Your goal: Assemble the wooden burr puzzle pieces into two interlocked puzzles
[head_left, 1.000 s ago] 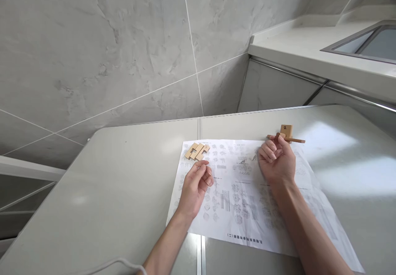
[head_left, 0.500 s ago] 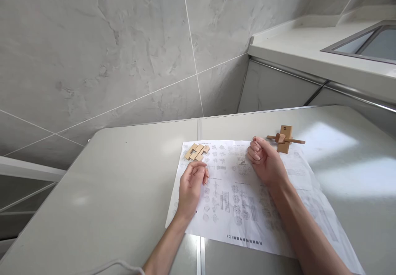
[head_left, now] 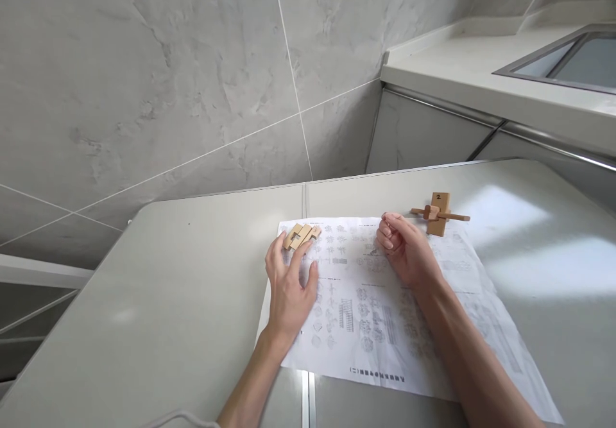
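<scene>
Left hand (head_left: 289,287), centre of frame: grip wide open, fingers spread and flat, palm down. The fingertips reach the flat wooden pieces (head_left: 301,235), which lie just above the hand at the upper left corner of the printed sheet (head_left: 385,316). The fingers touch or overlap the near edge of the pieces, and nothing is closed around them. The pieces lie flat side by side as a small cluster, pale wood.

Right hand (head_left: 407,251), right of centre: grip curled into a loose fist, knuckles pointing toward the left of the frame, wrist resting on the sheet. Nothing shows inside it, though the palm side is turned away, so I cannot tell for certain. It is well apart from the flat pieces.

Hard to make out: the number of pieces in the cluster, since the fingertips cover part of it. The diagrams on the sheet are too small to read. Both forearms are cut off at the lower edge.

Surroundings: a wooden cross assembly (head_left: 437,213) stands up and to the right of the right hand, near it but apart, at the sheet's upper right. The grey table (head_left: 158,299) carries everything. A tiled wall (head_left: 168,81) fills the upper left, a counter (head_left: 481,75) with an inset the upper right. A white cable (head_left: 180,415) crosses the lower left edge.
</scene>
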Available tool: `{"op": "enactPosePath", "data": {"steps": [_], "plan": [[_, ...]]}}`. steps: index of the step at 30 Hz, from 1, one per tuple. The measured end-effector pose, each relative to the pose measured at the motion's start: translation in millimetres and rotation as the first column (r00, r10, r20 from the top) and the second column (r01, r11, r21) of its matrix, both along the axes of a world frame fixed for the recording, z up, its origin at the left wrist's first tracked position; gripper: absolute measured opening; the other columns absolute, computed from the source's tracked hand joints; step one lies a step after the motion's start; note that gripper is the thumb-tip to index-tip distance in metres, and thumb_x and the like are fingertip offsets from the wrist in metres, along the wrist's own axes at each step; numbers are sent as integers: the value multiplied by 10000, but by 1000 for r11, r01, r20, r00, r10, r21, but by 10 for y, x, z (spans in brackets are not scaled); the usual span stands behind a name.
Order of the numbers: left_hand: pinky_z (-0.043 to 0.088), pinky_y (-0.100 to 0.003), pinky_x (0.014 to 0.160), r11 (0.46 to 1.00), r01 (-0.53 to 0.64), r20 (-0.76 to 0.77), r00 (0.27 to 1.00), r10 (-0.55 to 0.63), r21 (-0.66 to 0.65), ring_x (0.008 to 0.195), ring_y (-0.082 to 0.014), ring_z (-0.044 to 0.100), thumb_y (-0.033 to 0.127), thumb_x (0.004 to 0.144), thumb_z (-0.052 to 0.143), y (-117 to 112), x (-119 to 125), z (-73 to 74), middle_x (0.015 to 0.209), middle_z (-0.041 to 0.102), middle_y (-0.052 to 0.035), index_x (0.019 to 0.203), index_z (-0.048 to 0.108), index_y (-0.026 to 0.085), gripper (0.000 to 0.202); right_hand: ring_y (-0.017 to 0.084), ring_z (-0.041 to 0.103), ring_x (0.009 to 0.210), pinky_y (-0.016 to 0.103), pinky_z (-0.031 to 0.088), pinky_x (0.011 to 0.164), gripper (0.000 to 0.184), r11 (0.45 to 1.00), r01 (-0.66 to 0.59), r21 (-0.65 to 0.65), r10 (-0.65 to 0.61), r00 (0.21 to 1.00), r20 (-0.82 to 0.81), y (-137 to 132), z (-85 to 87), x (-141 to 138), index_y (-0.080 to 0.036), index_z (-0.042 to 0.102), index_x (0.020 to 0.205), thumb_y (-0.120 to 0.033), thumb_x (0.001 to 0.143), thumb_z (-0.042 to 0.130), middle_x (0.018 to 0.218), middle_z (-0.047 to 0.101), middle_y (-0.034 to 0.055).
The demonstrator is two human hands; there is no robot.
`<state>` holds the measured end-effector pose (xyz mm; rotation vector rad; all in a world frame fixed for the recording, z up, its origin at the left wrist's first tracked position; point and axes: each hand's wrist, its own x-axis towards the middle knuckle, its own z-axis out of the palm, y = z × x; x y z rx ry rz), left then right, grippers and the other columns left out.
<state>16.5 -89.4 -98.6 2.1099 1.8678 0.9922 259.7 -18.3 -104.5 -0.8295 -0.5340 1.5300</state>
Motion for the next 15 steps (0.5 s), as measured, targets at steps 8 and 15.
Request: {"op": "enactPosePath", "data": {"steps": [8, 15], "plan": [[410, -692, 1233, 999, 7, -28, 1000, -8, -53, 1574, -402, 327, 223, 1056, 614, 9, -19, -20, 1660, 333, -113, 1350, 739, 333, 337, 85, 476, 539, 193, 455, 469, 363, 1000, -6, 7, 6, 1000, 4, 6, -35, 5, -218, 609, 764, -378, 853, 922, 706, 530, -38], [467, -637, 1217, 997, 21, 3, 1000, -21, -71, 1523, -378, 410, 221, 1051, 615, -5, -8, -3, 1620, 351, -116, 1326, 761, 315, 325, 84, 477, 539, 189, 447, 463, 351, 1000, 1, 7, -2, 1000, 9, -9, -12, -15, -210, 634, 784, -385, 837, 934, 697, 528, -39]]}}
